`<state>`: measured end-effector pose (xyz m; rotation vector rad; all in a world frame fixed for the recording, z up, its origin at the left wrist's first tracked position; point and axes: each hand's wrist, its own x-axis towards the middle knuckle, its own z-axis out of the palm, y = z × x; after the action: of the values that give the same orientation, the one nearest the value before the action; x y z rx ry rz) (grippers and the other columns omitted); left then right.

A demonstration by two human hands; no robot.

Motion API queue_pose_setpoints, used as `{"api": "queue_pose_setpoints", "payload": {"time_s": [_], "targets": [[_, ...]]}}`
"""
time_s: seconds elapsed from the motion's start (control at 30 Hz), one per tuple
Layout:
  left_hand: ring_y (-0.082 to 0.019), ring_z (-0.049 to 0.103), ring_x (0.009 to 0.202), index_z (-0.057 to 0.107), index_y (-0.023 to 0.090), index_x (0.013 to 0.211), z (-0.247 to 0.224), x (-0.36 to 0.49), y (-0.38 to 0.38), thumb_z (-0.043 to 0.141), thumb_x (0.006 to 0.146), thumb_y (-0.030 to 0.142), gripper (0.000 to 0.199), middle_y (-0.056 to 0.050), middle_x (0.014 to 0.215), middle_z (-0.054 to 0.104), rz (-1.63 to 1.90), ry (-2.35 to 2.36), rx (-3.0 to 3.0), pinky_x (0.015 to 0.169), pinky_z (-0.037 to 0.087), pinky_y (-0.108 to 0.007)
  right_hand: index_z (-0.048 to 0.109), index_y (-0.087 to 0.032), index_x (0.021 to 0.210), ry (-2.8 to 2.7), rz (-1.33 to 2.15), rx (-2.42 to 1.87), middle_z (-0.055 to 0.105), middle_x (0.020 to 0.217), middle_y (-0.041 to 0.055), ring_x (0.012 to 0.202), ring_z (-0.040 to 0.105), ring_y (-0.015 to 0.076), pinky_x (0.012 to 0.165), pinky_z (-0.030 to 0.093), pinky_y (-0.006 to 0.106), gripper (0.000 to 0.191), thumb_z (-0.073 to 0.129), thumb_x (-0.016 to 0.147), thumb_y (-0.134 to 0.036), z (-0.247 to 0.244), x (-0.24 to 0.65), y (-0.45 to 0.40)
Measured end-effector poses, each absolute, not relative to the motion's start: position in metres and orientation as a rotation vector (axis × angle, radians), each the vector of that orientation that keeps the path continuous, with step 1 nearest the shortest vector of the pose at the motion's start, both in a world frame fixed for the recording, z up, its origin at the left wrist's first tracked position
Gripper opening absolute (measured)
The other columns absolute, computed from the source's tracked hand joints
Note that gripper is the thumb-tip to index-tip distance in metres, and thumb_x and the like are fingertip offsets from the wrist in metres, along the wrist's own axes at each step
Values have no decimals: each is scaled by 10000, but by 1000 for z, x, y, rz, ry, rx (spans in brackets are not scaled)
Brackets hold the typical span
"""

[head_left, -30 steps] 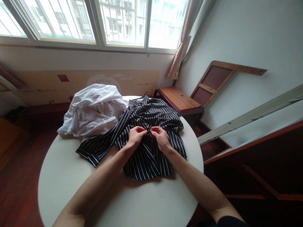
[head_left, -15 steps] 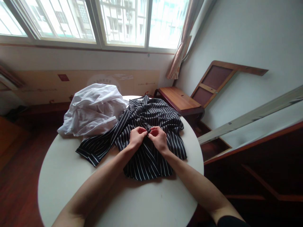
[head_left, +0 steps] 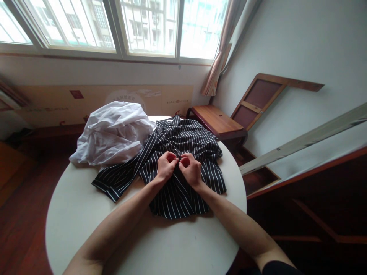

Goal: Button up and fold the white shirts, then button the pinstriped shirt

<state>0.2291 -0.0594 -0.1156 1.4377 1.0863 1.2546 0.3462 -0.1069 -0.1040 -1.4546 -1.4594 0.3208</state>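
Observation:
A black shirt with white stripes [head_left: 189,133] lies spread on a round white table [head_left: 77,214], one sleeve stretched toward the left. Over its middle, my left hand [head_left: 166,165] and my right hand [head_left: 190,167] meet almost tip to tip. Both pinch the shirt's fabric between thumb and forefinger, drawing it up into a small bunch. Whether a button sits between the fingertips is too small to tell. Beside the shirt, to the left, a crumpled white garment [head_left: 111,131] is heaped on the table.
Behind the table's right side stands a low wooden bench [head_left: 218,118] near a pink curtain [head_left: 214,76]. A wooden frame with dark panels [head_left: 260,97] leans by the right wall. Cardboard [head_left: 94,101] lines the wall under the window [head_left: 149,28].
Both hands stay in nearly the same place, their fingers shifting only slightly at the pinch. The shirt and the white garment have not moved.

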Motion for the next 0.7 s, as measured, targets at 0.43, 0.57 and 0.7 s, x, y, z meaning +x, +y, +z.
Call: {"api": "queue_pose_setpoints", "payload": {"time_s": [0.43,0.57,0.7], "targets": [[-97,553,636,444,174,689,-119,236,-56,714,557,226,305,31,682,568,1226,962,1097,643,451,-227,545,-196,784,-1104,795,-1280,624,704,0,620,617,158,577,529,291,213,665,668,-328,-99,363,-94],[-102,564,643,396,185,693,-119,236,-56,716,567,227,346,31,685,576,1251,975,1111,659,456,-237,628,-201,741,-1450,472,-1453,660,712,24,633,615,174,640,498,313,142,588,774,-332,-95,361,-102],[-113,571,655,410,192,707,-118,236,-58,697,593,203,308,33,672,575,1280,1021,1196,672,450,-242,638,-211,738,-1603,185,-1548,663,766,45,693,609,191,706,473,323,126,533,801,-241,-96,354,-105]]}}
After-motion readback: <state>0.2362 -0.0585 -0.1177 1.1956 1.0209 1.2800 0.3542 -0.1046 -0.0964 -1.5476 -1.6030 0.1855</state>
